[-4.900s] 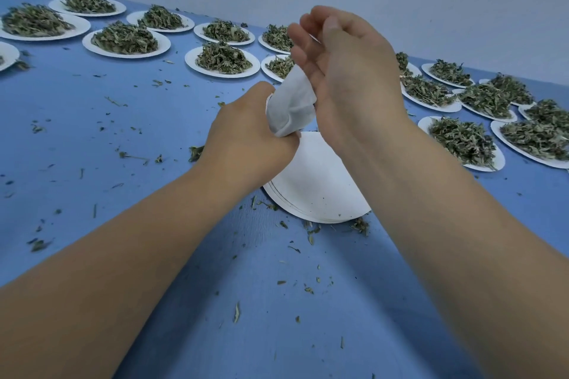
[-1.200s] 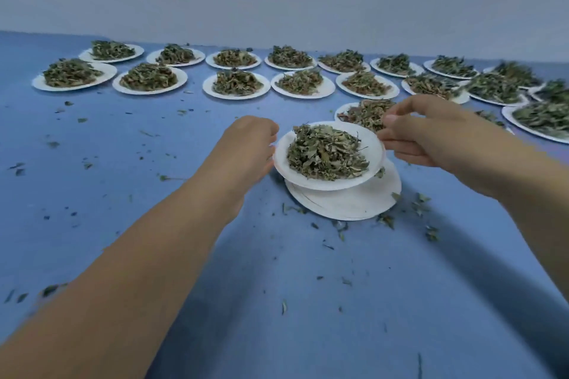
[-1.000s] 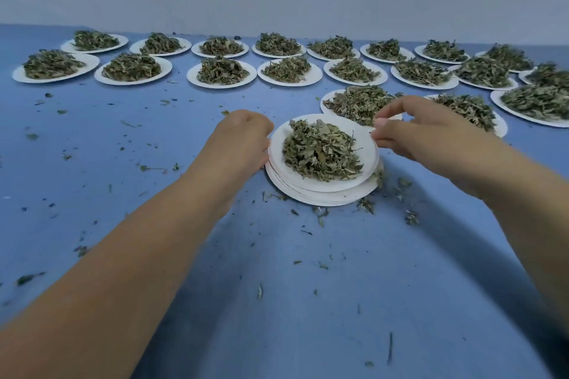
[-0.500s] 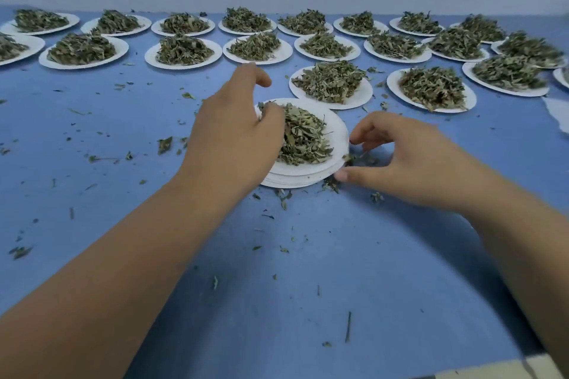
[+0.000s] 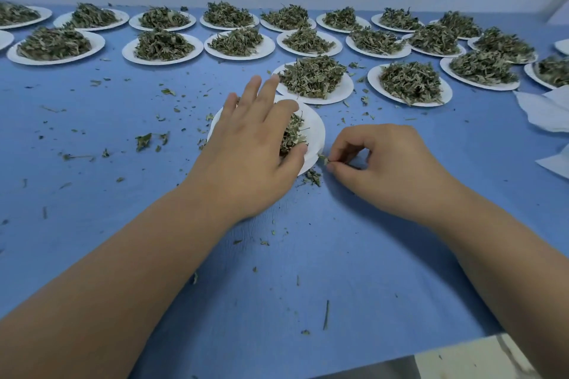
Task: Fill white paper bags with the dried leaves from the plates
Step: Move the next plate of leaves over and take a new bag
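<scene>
A white paper plate with a heap of dried leaves sits on a stack of plates at the table's middle. My left hand lies flat over the heap with fingers straight, covering most of it. Just right of the plate, my right hand pinches a small loose leaf between thumb and forefinger at the plate's edge. White paper bags lie at the far right edge.
Many more white plates heaped with dried leaves stand in rows across the back of the blue table. Leaf crumbs are scattered over the cloth. The table's near edge shows at bottom right.
The leaf plate was set down on the stack. My left hand has moved flat onto the heap, and my right hand has dropped to the table and pinched a stray leaf.
</scene>
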Demonstrator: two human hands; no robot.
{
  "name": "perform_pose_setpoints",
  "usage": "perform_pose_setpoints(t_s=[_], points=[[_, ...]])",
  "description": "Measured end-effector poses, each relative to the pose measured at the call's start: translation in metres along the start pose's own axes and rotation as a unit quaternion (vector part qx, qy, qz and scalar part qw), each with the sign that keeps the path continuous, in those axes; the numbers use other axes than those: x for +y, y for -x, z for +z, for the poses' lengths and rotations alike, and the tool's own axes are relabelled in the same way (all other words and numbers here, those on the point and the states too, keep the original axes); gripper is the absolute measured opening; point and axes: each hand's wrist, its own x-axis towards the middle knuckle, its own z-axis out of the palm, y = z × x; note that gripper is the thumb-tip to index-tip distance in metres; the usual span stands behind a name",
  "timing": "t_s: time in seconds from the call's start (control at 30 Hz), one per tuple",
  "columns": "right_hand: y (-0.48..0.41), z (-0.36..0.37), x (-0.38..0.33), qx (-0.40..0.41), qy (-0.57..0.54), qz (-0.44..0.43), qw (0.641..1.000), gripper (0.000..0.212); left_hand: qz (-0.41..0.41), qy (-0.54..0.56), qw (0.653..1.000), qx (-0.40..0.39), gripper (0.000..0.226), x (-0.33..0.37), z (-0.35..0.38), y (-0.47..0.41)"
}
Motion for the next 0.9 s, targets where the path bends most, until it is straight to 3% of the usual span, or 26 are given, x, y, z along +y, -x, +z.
perform_pose_setpoints(t_s=[0.27, 0.4, 0.5, 0.7, 0.9], points=[[0.007, -0.003, 0.001, 0.008, 0.034, 0.012, 0.999, 0.005, 0.091, -0.036, 0.995, -0.004, 0.038, 0.009, -0.001, 0.004], [0.010, 0.001, 0.006, -0.055, 0.058, 0.025, 0.997, 0.028, 0.164, -0.048, 0.985, -0.022, 0.025, 0.012, -0.002, 0.008], [0.018, 0.002, 0.009, -0.088, 0.052, -0.006, 0.995, 0.036, 0.162, -0.077, 0.983, -0.045, 0.028, 0.016, -0.001, 0.009], [0.027, 0.005, 0.014, 0.026, 0.010, -0.054, 0.998, 0.012, 0.155, -0.072, 0.984, -0.048, 0.026, 0.023, 0.001, 0.003], [0.032, 0.004, 0.012, 0.059, 0.095, -0.155, 0.982, 0.025, 0.157, -0.123, 0.978, -0.061, 0.020, 0.024, 0.007, 0.004]])
